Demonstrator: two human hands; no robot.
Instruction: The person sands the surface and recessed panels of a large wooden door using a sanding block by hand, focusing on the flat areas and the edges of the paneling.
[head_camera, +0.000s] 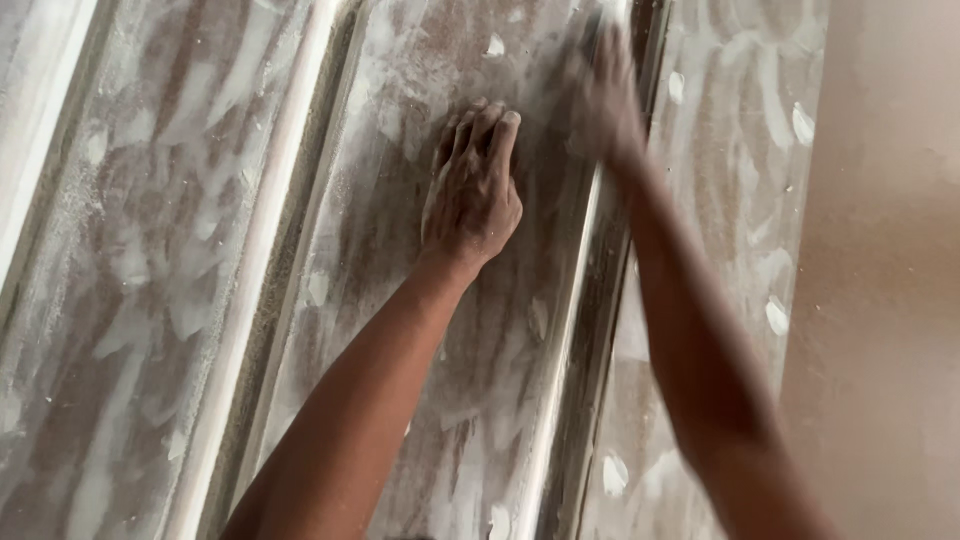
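Observation:
A panelled wooden surface (180, 230), brown and streaked with white putty and dust, fills the view. My left hand (472, 190) lies flat on the middle panel (470, 400), fingers together and pointing up, dusted white. My right hand (603, 95) is blurred with motion at the upper end of the raised moulding (575, 330) between the middle and right panels. Its fingers seem closed on something small and pale, but the blur hides what it is.
Raised white-coated ridges (255, 260) separate the recessed panels. White putty dabs (777, 315) dot the right panel. A plain tan wall (885, 270) runs along the right side.

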